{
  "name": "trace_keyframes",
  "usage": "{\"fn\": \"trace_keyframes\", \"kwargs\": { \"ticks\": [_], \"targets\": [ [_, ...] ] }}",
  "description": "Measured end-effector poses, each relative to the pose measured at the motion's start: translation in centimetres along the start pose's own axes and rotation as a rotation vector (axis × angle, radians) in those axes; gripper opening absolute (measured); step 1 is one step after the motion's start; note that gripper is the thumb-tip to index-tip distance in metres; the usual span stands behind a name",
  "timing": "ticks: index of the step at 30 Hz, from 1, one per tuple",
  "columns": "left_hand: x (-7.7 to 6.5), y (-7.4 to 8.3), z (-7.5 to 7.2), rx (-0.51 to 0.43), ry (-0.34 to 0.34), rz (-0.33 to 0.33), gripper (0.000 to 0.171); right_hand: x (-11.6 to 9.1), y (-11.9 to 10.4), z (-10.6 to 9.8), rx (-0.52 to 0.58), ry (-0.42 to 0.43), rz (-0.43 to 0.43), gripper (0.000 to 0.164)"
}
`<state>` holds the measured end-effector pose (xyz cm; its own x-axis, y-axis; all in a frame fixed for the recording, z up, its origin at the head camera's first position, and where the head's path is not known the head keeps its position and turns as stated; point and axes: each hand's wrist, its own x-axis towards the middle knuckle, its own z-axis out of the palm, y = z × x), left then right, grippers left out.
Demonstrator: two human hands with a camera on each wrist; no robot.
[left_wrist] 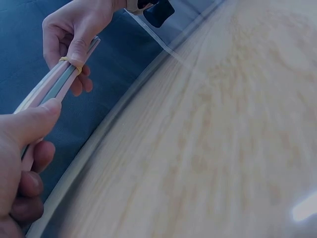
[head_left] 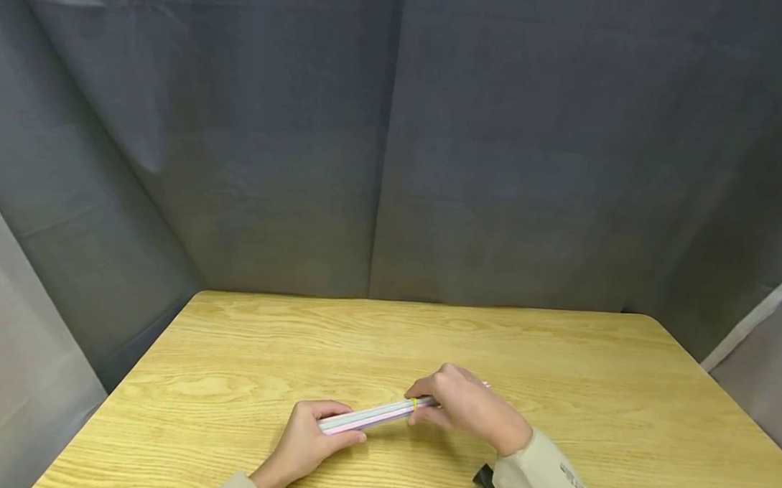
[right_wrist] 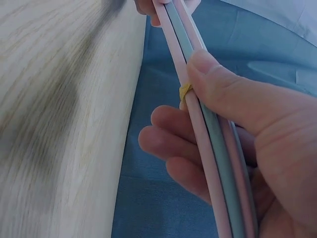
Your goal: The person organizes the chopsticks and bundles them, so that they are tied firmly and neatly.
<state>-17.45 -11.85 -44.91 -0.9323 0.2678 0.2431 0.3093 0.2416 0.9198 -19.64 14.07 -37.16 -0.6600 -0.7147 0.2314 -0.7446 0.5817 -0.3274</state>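
Note:
A bundle of long, thin pastel sticks (head_left: 375, 416), pink, grey-green and whitish, is held above the table between both hands. My left hand (head_left: 306, 438) grips its left end, thumb along the near side. Toward the other end, my right hand (head_left: 466, 404) pinches the bundle between thumb and fingers. A yellow rubber band (right_wrist: 185, 91) circles the sticks right at the right thumb, which hides part of it. In the left wrist view, the far tips of the sticks (left_wrist: 94, 43) stick out past the right hand.
Below the hands lies a wood-grain table (head_left: 264, 354) with rounded far corners. Dark grey curtains (head_left: 291, 140) hang behind it and along its sides. A small black object (head_left: 485, 481) shows beside the right sleeve (head_left: 545, 472).

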Motion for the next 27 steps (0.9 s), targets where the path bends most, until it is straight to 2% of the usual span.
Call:
{"fn": "trace_keyframes", "kwargs": {
  "ticks": [7,12,18,27],
  "targets": [
    [0.0,0.4,0.8,0.006,-0.067,0.021,0.025,0.4,-0.7,1.1,0.122,-0.076,-0.055,0.021],
    [-0.3,0.5,1.0,0.001,-0.042,0.016,0.025,0.4,-0.9,1.3,0.124,-0.081,-0.037,0.019],
    [-0.3,0.6,0.9,0.006,-0.056,0.009,0.026,0.3,-0.9,0.9,0.129,-0.096,0.001,0.02],
    [-0.1,0.2,0.7,0.021,-0.047,0.009,0.027,-0.1,0.1,0.0,0.096,-0.082,0.035,0.03]
  ]
}}
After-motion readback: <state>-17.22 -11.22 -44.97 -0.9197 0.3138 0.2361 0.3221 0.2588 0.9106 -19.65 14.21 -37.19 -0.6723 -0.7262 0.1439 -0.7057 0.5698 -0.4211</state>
